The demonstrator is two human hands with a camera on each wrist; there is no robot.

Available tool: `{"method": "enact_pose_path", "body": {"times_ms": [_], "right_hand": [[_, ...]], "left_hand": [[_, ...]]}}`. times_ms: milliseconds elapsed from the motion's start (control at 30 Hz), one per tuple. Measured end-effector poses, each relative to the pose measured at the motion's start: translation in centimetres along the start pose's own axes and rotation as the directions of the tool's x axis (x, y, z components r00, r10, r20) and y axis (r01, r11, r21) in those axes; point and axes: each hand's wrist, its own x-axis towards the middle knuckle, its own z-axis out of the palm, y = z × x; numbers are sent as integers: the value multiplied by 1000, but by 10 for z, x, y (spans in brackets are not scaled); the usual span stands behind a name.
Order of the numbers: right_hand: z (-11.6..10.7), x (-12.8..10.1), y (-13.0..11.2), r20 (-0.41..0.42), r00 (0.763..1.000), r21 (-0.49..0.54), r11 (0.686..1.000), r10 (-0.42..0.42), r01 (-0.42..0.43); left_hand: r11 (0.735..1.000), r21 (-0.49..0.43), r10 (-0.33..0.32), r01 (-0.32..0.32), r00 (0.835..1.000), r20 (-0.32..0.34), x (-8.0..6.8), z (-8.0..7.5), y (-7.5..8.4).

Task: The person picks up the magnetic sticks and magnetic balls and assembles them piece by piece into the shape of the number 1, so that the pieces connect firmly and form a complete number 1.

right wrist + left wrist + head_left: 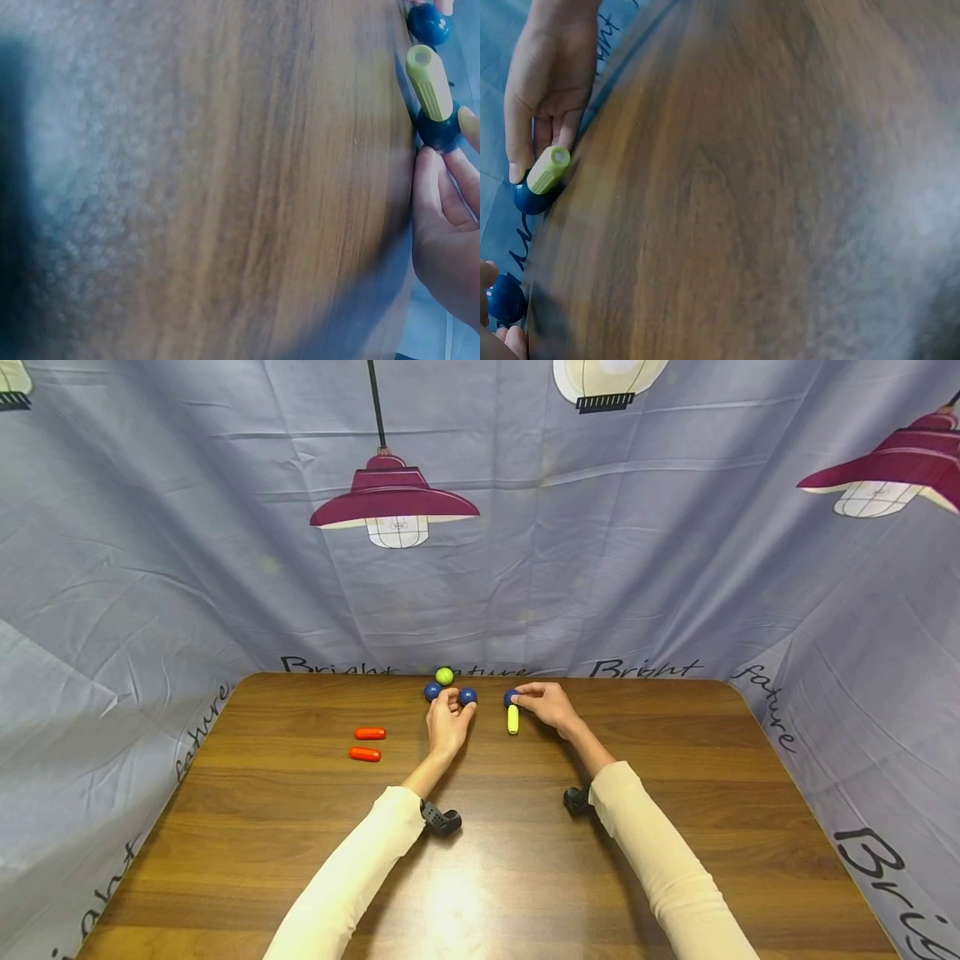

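Note:
My left hand point(447, 727) pinches a glossy blue ball point(467, 696) between thumb and fingers near the table's far edge; the same blue ball point(507, 300) shows in the left wrist view's lower left corner. To its right, my right hand point(547, 704) grips another blue ball point(511, 697) from the side. Against this ball stands a ribbed yellow handle point(513, 720) with a hole in its end point(430, 82); I cannot tell whether the two are joined. Just left of my left hand sits a third blue ball point(432, 691).
A yellow-green ball point(445, 676) lies at the table's back edge, behind the left blue ball. Two red handles point(370, 733) point(365, 753) lie side by side on the wooden table point(300, 827), left of my left hand. A printed curtain point(517, 568) hangs behind the table.

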Motion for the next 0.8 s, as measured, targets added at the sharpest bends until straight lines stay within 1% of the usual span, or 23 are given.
{"method": "enact_pose_path", "body": {"times_ms": [200, 433, 800], "right_hand": [[0, 0, -2, 6, 1000, 20, 1000, 10, -10], [0, -2, -3, 9, 1000, 20, 1000, 18, -18], [0, -2, -2, 8, 1000, 42, 999, 28, -29]], "left_hand": [[999, 43, 25, -25, 1000, 7, 3, 3, 0], [990, 135, 46, -47, 999, 9, 6, 6, 0], [981, 192, 26, -27, 1000, 8, 11, 8, 1]]}}
